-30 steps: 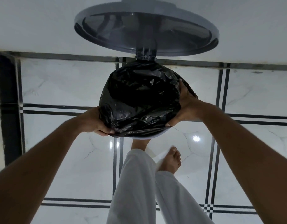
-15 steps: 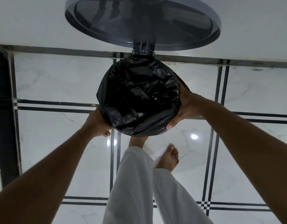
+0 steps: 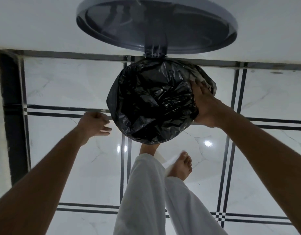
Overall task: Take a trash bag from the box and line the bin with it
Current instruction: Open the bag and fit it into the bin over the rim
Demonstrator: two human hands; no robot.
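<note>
Bag (image 3: 151,102), black, sat in the bin, its mouth folded out over the rim; lid (image 3: 156,22) stood open behind. Right hand (image 3: 205,107), fingers spread flat, pressed the film at the right rim, clamped on nothing. Left hand (image 3: 93,123), loosely curled and empty, hung just beside the left edge. Advice: smooth round the rim evenly, seating the overhang without tearing the film.

This looks like a room in a home. The floor (image 3: 82,167) is glossy white marble-look tile with black inlay stripes, meeting a plain white wall (image 3: 36,22) at the far side. A lidded pedal bin (image 3: 156,26) stands there, and the person is barefoot (image 3: 182,167) in loose white trousers (image 3: 143,192).
</note>
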